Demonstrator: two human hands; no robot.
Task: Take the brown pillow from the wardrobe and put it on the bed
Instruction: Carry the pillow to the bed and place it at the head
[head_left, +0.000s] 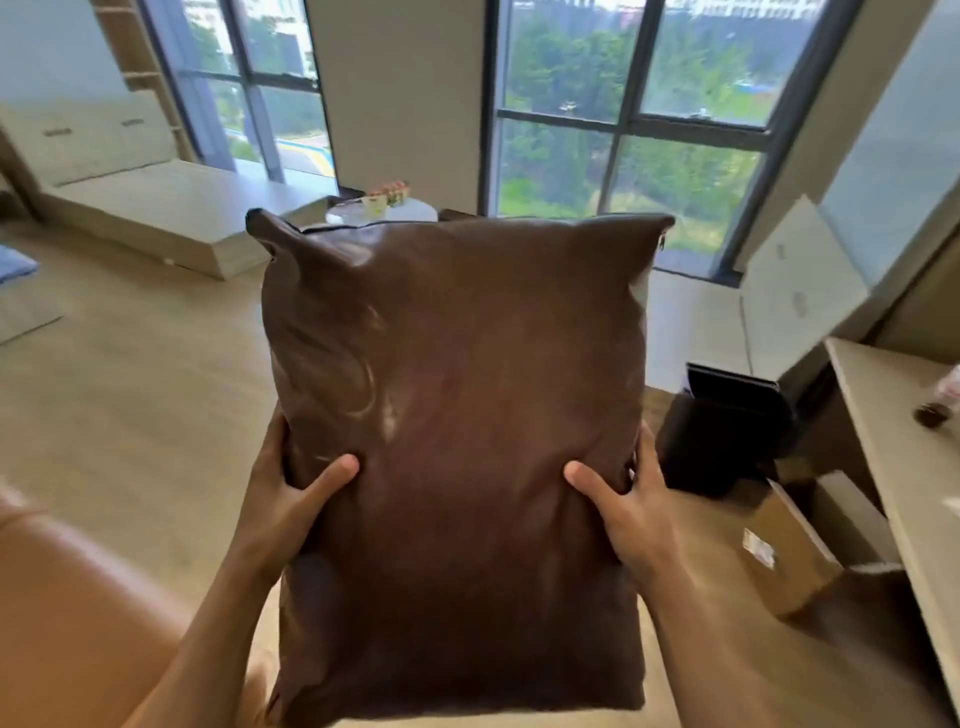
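The brown pillow (457, 441) hung upright in mid-air, left hand (283, 499) and right hand (626, 512) clamped on its side edges; it looked soft, light, slick-skinned (leather-like), so gripping the edges seemed wise.

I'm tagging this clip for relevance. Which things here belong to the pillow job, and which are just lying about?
Job:
- glossy brown leather-look pillow
- left hand
- right hand

Lying about:
- small round white table
- dark bin
- brown cardboard box
- pale wooden desk
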